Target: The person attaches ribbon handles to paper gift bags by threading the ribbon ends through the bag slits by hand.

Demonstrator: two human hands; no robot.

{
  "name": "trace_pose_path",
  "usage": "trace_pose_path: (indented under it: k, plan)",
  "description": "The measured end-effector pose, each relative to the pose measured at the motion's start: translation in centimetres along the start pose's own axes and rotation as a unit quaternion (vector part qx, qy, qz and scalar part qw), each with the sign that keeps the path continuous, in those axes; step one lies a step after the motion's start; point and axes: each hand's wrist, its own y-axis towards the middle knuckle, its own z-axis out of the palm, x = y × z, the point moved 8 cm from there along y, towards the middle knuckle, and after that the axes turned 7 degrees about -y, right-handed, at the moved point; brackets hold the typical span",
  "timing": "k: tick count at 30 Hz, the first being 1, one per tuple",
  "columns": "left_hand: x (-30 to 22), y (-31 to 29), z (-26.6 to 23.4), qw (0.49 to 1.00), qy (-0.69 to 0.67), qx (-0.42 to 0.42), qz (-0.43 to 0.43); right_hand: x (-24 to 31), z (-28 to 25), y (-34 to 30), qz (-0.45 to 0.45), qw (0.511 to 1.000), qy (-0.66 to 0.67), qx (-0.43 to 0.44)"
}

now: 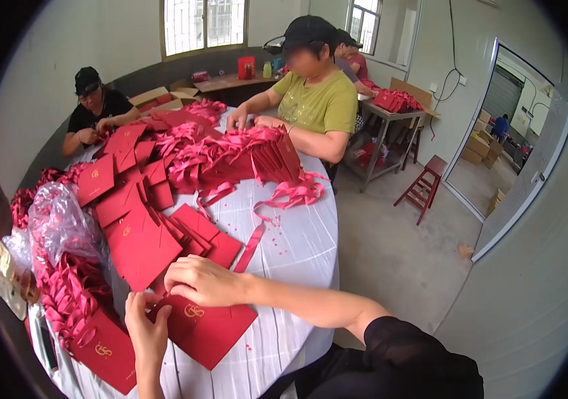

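A: Hands, quick?
B: Left hand [145, 326], bottom of frame, left of centre; thumb and forefinger nearly together at the upper left edge of a red bag [211, 336]; right hand [205, 280] just above, fingers curled in close at that edge; can't tell if anything thin is pinched, fingertips hide it.
A: Bag where?
B: Lower frame, left of centre; over the white-covered desk [284, 266], gold emblem up; flat red bags [139, 243] heaped above it, ribboned bags [106, 352] lower left, loose pink ribbon [251, 247] mid-frame.
A: Step?
B: Judging by the grip, fine fingertip work at the top edge; looks unfinished.
A: Next move calls for?
B: Left steadying the edge, I'd say; small, exact pinch from the right; no creasing.
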Motion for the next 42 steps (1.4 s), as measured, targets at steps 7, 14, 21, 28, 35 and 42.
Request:
trace_pose_path:
  k: [7,14,21,28,35,42]
  plan:
    - [-9.4,-2.9,-2.6,0.971,0.150,-0.083,0.166,7.8,-4.2,-0.6,-0.116,0.986,-0.077,-0.090]
    - [-11.1,-3.0,-2.3,0.951,0.210,-0.040,0.222,8.5,-5.0,-2.3,-0.123,0.978,-0.123,-0.112]
    - [-10.3,-3.0,-2.1,0.954,0.182,-0.008,0.239,8.1,-4.9,-1.9,-0.131,0.975,-0.134,-0.115]
    - [-12.2,-3.1,-2.5,0.930,0.236,-0.006,0.280,8.5,-4.3,-1.8,-0.136,0.974,-0.140,-0.119]
    - [-8.8,-1.1,-3.4,0.989,0.053,0.082,0.112,7.7,-3.6,-1.4,-0.141,0.977,-0.130,-0.094]
    - [-2.1,1.0,-2.2,0.966,-0.248,0.059,-0.050,6.6,-7.1,-0.2,-0.003,0.984,-0.036,-0.173]
